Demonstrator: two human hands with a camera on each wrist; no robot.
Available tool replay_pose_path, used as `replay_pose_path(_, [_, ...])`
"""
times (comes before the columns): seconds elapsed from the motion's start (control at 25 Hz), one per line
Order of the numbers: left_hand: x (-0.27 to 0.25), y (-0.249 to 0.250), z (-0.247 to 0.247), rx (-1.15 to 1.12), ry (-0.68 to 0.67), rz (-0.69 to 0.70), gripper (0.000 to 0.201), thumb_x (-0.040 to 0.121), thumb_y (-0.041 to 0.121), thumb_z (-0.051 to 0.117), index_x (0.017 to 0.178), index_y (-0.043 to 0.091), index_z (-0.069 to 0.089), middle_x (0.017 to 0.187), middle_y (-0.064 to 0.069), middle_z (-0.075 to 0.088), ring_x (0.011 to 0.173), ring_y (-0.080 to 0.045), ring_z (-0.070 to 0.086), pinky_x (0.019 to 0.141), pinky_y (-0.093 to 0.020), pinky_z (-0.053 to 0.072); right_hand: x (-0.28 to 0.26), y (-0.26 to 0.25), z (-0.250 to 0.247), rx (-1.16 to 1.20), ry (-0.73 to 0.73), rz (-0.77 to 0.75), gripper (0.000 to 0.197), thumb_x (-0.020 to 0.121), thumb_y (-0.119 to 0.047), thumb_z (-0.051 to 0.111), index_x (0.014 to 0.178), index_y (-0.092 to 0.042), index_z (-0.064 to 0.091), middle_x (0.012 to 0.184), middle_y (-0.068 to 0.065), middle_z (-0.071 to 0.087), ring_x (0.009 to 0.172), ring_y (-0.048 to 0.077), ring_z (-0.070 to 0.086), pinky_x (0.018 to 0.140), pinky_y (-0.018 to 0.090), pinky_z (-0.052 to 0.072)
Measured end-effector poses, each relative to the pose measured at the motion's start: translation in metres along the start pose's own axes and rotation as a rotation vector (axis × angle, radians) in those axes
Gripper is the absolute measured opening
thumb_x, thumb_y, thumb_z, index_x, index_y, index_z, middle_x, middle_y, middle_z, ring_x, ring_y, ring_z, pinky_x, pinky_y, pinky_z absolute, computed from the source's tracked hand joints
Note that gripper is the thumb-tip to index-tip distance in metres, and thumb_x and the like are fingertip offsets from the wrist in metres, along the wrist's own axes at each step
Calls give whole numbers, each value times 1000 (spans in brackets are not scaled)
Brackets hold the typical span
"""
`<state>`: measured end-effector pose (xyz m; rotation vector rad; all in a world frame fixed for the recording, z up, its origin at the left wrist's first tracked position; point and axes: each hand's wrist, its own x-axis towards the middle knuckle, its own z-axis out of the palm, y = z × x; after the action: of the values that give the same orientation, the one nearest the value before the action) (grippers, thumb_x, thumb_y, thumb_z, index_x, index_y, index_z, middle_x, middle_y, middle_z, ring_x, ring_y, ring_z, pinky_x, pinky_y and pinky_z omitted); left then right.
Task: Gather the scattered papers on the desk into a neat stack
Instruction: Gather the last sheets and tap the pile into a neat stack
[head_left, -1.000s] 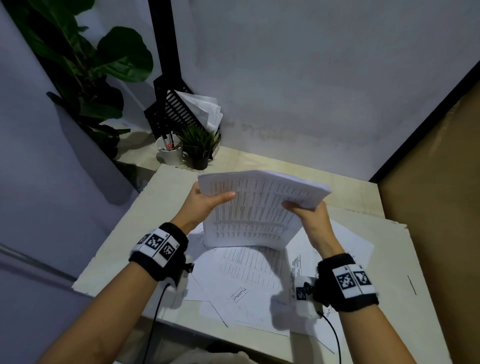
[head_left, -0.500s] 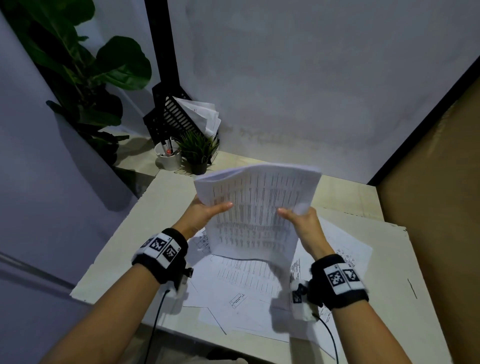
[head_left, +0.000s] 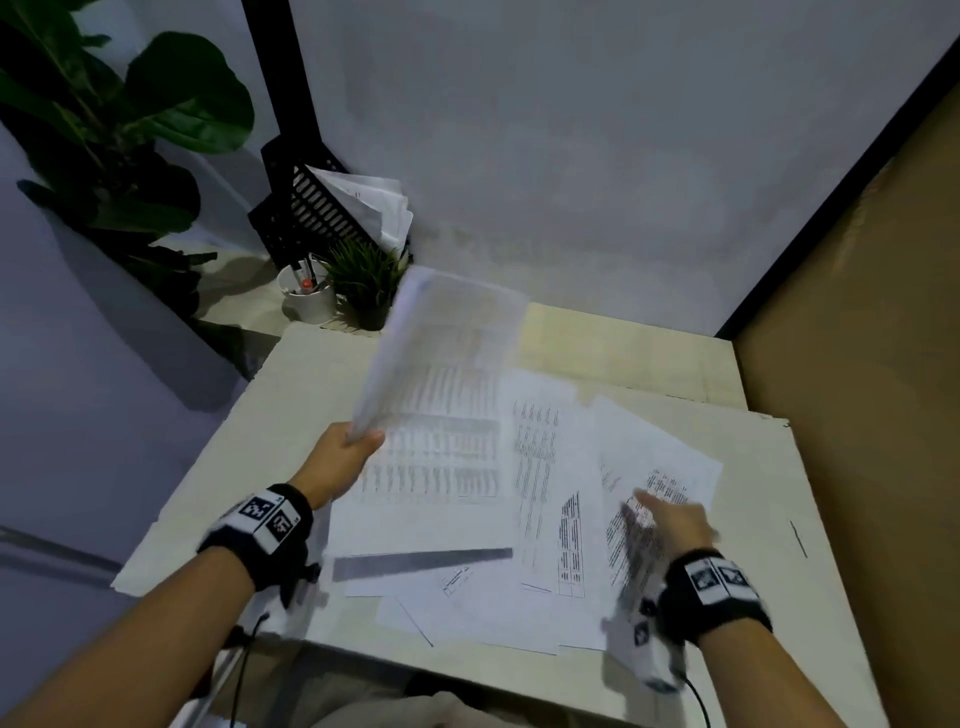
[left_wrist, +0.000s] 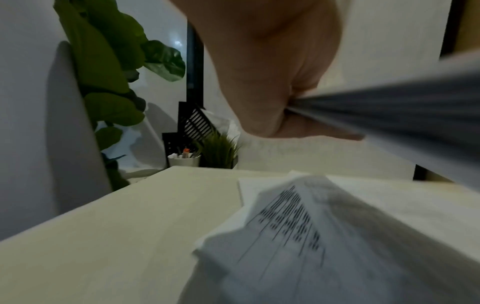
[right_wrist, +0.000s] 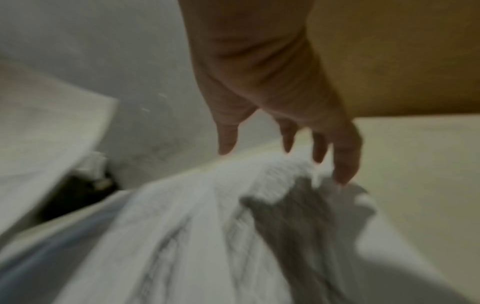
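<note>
My left hand grips a bundle of printed sheets by its left edge and holds it above the desk; the bundle is blurred. In the left wrist view the thumb and fingers pinch the bundle's edge. Several loose printed papers lie fanned over the pale desk. My right hand hovers with straight, spread fingers just over the rightmost sheet, holding nothing.
At the back left corner stand a white pen cup, a small potted plant and a black file rack with papers in it. A large leafy plant fills the left. A brown panel borders the desk's right side.
My right hand let go of the bundle and dropped to the right, down over the loose sheets. The left hand alone now holds the bundle, which has swung to the left.
</note>
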<state>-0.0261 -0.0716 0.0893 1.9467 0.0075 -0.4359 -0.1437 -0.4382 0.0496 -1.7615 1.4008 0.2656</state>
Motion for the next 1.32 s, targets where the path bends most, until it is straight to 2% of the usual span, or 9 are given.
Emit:
replay_pose_path(0.08, [-5, -15, -5, -7, 53, -47, 33, 91, 15, 48, 59, 17, 48, 44, 11, 44, 45, -11, 40, 48, -22, 34, 2, 32, 0, -97, 113, 201, 109, 65, -52, 75, 144, -4, 16, 149, 25, 16, 135, 45, 21, 109, 56, 26])
replay_pose_path(0.2, [-7, -34, -10, -21, 86, -94, 34, 91, 15, 48, 57, 20, 44, 38, 11, 43, 39, -6, 41, 46, -17, 33, -8, 31, 22, -78, 111, 135, 108, 65, -43, 78, 142, -7, 13, 148, 24, 12, 131, 48, 26, 103, 57, 32])
replay_pose_path(0.36, [0, -59, -15, -48, 49, -120, 13, 90, 23, 51, 81, 16, 57, 87, -8, 52, 83, -20, 48, 65, -27, 38, -10, 16, 50, 76, 124, 55, 62, 76, -6, 69, 126, 5, 35, 130, 31, 45, 109, 44, 53, 88, 46, 47])
replay_pose_path(0.48, [1, -64, -12, -83, 25, -113, 11, 91, 21, 50, 90, 16, 59, 91, -7, 56, 84, -20, 52, 73, -29, 41, -19, 20, 53, 161, 78, -89, 36, 82, -22, 63, 105, 3, 55, 110, 24, 64, 84, 32, 57, 77, 35, 47])
replay_pose_path(0.6, [3, -71, -11, -65, 31, -114, 10, 90, 24, 51, 88, 16, 57, 90, -7, 54, 84, -20, 49, 78, -34, 39, -42, 13, 65, 271, 23, -119, 70, 82, -57, 53, 128, -3, 44, 122, 20, 57, 105, 34, 56, 89, 39, 44])
replay_pose_path(0.8, [8, -79, -10, -62, 46, -156, 16, 87, 30, 54, 86, 15, 51, 88, -9, 49, 84, -21, 46, 69, -32, 38, -57, 2, 95, 183, -84, -45, 47, 79, -9, 70, 118, 8, 51, 121, 26, 60, 106, 37, 60, 84, 34, 48])
replay_pose_path(0.92, [7, -79, -18, -70, 47, -147, 13, 87, 29, 54, 86, 16, 53, 89, -9, 49, 84, -21, 46, 67, -30, 37, -50, -1, 78, 191, -109, -98, 40, 83, -9, 65, 117, 10, 53, 119, 26, 61, 106, 37, 60, 80, 31, 46])
replay_pose_path(1.12, [0, -71, -19, -148, 70, -124, 17, 91, 19, 50, 104, 12, 59, 101, -7, 60, 94, -23, 57, 88, -34, 42, -27, -6, 27, 36, -54, -226, 45, 85, -10, 63, 121, 10, 49, 121, 28, 59, 107, 39, 59, 82, 36, 49])
replay_pose_path(1.32, [-2, -58, -7, -191, 62, -137, 30, 92, 15, 48, 117, 1, 56, 111, -10, 61, 102, -26, 59, 93, -34, 42, -14, -17, -19, -16, 59, -320, 45, 83, -9, 65, 120, 12, 50, 116, 29, 61, 93, 36, 60, 76, 32, 46])
